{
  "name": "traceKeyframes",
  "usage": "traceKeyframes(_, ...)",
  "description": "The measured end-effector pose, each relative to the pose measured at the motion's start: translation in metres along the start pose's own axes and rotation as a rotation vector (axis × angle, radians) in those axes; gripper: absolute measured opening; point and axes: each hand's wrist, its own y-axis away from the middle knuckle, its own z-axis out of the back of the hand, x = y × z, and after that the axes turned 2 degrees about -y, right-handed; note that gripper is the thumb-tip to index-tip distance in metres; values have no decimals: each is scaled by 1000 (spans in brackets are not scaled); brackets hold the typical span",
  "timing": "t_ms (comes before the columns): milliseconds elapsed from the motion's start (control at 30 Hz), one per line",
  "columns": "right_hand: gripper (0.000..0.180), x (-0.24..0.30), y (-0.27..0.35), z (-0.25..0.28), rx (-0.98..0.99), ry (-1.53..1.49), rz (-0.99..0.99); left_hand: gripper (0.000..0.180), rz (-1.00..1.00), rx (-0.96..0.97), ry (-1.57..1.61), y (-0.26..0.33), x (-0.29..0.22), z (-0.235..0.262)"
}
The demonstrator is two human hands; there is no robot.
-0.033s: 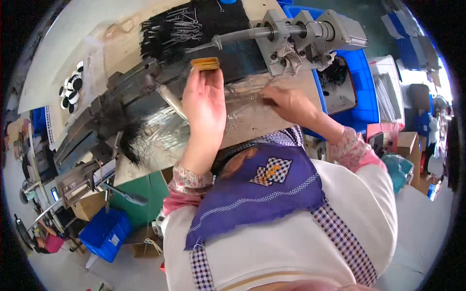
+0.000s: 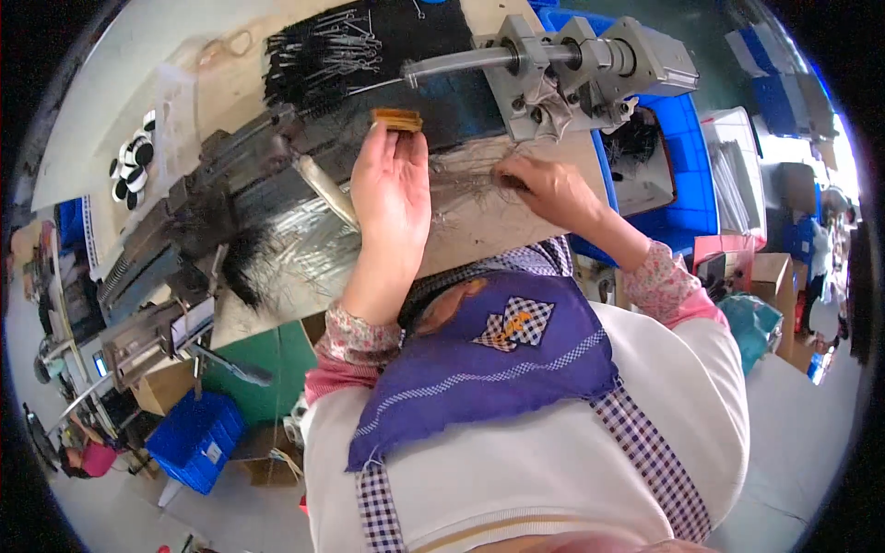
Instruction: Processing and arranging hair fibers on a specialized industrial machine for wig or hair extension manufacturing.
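Observation:
My left hand (image 2: 392, 189) is raised over the wooden bench (image 2: 479, 235), palm toward me. Its fingertips hold a small tan ribbed block (image 2: 397, 118) against a black strip. My right hand (image 2: 544, 189) rests on the bench to the right, its fingers pinched on a thin bundle of fine strands (image 2: 470, 180) that spreads between both hands. Just beyond the right hand stands a grey metal machine head (image 2: 572, 69) with a tube leading left.
A pile of black pieces with metal pins (image 2: 341, 46) lies at the back. Clear plastic film (image 2: 304, 244) and a long dark metal rail (image 2: 184, 240) lie to the left. Blue crates (image 2: 687, 157) stand on the right, another blue crate (image 2: 198, 438) on the floor. A person (image 2: 88, 456) sits far lower left.

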Motion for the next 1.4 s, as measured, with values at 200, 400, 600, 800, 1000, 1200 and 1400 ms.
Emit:
traceKeyframes(200, 26, -29, -17, -7, 45, 131, 185, 46, -20, 183, -283, 77, -28, -14)
traceKeyframes(400, 26, -13, -8, 20, -19, -128, 187, 62, -1177, -1183, -2923, 154, -132, 92)
traceKeyframes(600, 26, -2, -19, 38, -24, -211, 220, 74, -521, -1825, -2072, 276, -234, 232)
traceKeyframes(800, 18, 23, -15, 75, -291, -229, 69, 71, -883, -1259, -2126, 197, -158, 181)
traceKeyframes(1000, 19, 77, -47, 99, -202, -177, 437, 97, -774, 244, -1793, 131, -71, -33)
traceKeyframes(1200, 21, 121, -83, 102, -226, -257, 600, 28, -237, 197, -1267, 116, -44, -13)
traceKeyframes(1400, 20, 76, -142, 92, -203, 7, 523, 26, -455, -82, -1035, 71, -39, 29)
